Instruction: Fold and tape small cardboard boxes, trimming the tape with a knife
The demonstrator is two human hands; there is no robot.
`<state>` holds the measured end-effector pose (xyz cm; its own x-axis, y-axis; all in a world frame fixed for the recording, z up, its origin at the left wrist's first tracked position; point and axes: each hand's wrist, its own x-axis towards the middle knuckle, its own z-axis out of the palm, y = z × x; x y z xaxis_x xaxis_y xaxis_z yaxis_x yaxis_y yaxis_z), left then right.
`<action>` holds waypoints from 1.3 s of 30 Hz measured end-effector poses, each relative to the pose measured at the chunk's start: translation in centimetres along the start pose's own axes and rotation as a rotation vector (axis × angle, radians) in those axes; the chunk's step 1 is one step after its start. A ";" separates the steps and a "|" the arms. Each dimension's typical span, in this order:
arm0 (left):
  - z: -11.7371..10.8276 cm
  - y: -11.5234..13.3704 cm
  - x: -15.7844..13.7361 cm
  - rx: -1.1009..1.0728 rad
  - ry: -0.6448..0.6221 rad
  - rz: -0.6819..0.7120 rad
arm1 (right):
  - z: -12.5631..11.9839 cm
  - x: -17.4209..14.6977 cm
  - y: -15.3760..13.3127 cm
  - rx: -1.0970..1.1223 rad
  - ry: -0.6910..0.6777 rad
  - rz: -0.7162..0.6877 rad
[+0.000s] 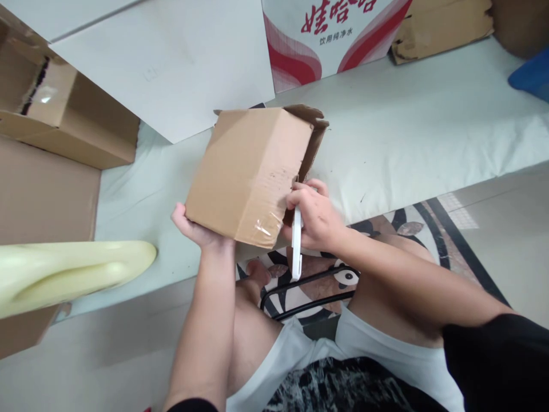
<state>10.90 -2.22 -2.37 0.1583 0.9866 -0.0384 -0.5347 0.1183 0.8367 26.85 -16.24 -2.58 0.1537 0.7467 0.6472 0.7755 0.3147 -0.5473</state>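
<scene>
A brown cardboard box (234,166) is held tilted above the cloth-covered surface, its flaps (316,137) ragged at the right end. My left hand (201,232) grips the box's lower left edge from beneath, thumb on its side. At the right end, my right hand (315,212) is closed around a slim white tool (296,246) that looks like a box cutter. Its upper end is hidden by my fingers and the box edge, so no blade shows. The fingers of that hand touch the torn cardboard edge. Clear tape shines on the box's lower corner.
A pale green cloth (429,131) covers the long surface. Behind stand a white box (171,63) and a red-and-white printed carton (334,40). More cardboard boxes (98,114) are at left, near a pale yellow object (86,272). A blue object (532,77) sits far right.
</scene>
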 end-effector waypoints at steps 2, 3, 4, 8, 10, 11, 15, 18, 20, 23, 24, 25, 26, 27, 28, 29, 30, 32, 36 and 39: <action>0.2 -0.2 -0.3 0.015 0.001 -0.008 | 0.1 0.0 -0.1 -0.002 -0.040 0.013; 0.3 -0.3 -0.4 0.019 0.002 -0.012 | 0.1 0.0 -0.1 0.001 -0.050 0.011; 0.3 -0.3 -0.4 0.022 0.003 -0.013 | 0.1 0.0 -0.1 0.005 -0.053 0.005; 0.2 -0.3 -0.5 -0.018 -0.014 -0.023 | -0.2 0.1 0.0 0.028 -0.037 -0.006; 0.0 -0.3 -0.5 -0.044 -0.029 -0.049 | -0.3 0.1 0.2 0.050 -0.015 -0.025; 0.0 -0.2 -0.5 -0.048 -0.031 -0.061 | -0.4 0.1 0.2 0.064 0.002 -0.042; 0.1 -0.1 -0.7 -0.063 -0.009 -0.086 | -0.4 0.0 0.3 0.094 0.054 -0.084; 0.4 -0.1 -0.8 -0.108 0.005 -0.097 | -0.3 0.1 0.3 0.096 0.058 -0.085; 0.4 -0.1 -0.7 -0.118 0.015 -0.105 | -0.3 0.1 0.2 0.109 0.077 -0.104; 0.3 0.0 -0.6 -0.126 0.036 -0.111 | -0.6 0.3 0.0 0.151 0.116 -0.143; 0.3 0.0 -0.5 -0.130 0.041 -0.109 | -0.7 0.3 0.0 0.170 0.113 -0.150; 0.2 0.1 -0.5 -0.133 0.043 -0.106 | -0.7 0.3 0.0 0.190 0.100 -0.156; 0.2 0.2 -0.4 -0.133 0.040 -0.101 | -0.8 0.3 0.0 0.205 0.084 -0.159; 0.2 0.2 -0.4 -0.131 0.035 -0.097 | -0.8 0.3 0.0 0.213 0.071 -0.161; 0.2 0.3 -0.3 -0.126 0.030 -0.093 | -0.8 0.2 0.0 0.213 0.064 -0.160; 0.3 0.3 -0.3 -0.120 0.028 -0.090 | -0.7 0.2 0.0 0.209 0.068 -0.156; 0.3 0.3 -0.3 -0.118 0.036 -0.087 | -0.6 0.1 0.1 0.201 0.080 -0.149; 0.5 0.3 -0.2 -0.124 0.071 -0.083 | -0.3 0.1 0.1 0.187 0.102 -0.129; 0.5 0.2 0.0 -0.127 0.097 -0.074 | -0.1 0.0 0.2 0.175 0.079 -0.069; 0.3 0.2 0.1 -0.086 0.084 -0.072 | -0.3 -0.1 0.2 0.144 -0.020 -0.009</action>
<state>11.03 -2.17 -2.04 0.1313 0.9806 -0.1453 -0.5939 0.1952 0.7805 27.23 -16.41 -2.57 0.1344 0.7544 0.6425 0.6805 0.4011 -0.6132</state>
